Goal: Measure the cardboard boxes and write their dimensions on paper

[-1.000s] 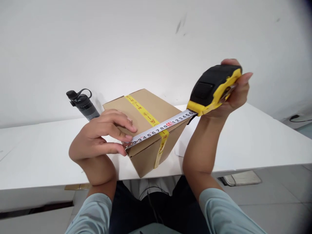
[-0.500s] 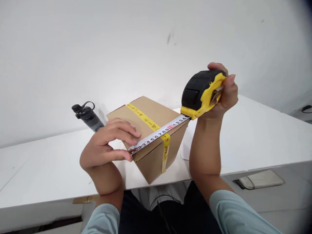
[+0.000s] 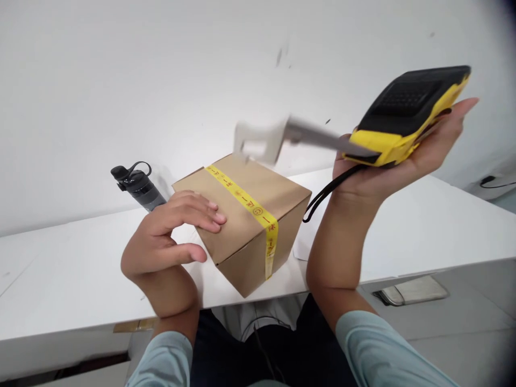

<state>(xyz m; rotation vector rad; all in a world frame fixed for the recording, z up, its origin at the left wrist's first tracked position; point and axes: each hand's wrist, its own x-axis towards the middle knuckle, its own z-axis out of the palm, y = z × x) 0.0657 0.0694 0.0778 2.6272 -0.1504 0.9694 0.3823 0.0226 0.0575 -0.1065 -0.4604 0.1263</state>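
Observation:
A cardboard box (image 3: 278,188) with a band of yellow printed tape (image 3: 242,199) over its top and front stands on the table, turned at an angle. The fingers of my left hand (image 3: 169,231) rest on the box's left top, with the thumb held apart beside its edge. My right hand (image 3: 403,172) is up in the air to the right of the box, gripping a black and yellow tape measure (image 3: 403,107). A short length of blade (image 3: 322,137) sticks out to the left above the box, its hooked end blurred by motion. A black wrist strap (image 3: 330,188) dangles below the case.
A dark water bottle (image 3: 139,185) stands behind the box on the left, near the wall (image 3: 201,64). The white table (image 3: 423,226) runs along the wall. Below its front edge, a pale flat pouch (image 3: 415,290) lies at the right.
The blade has come off the box's top edge and mostly drawn back into its case. My right hand has moved up and right with the tape measure. My left thumb has left the blade's end.

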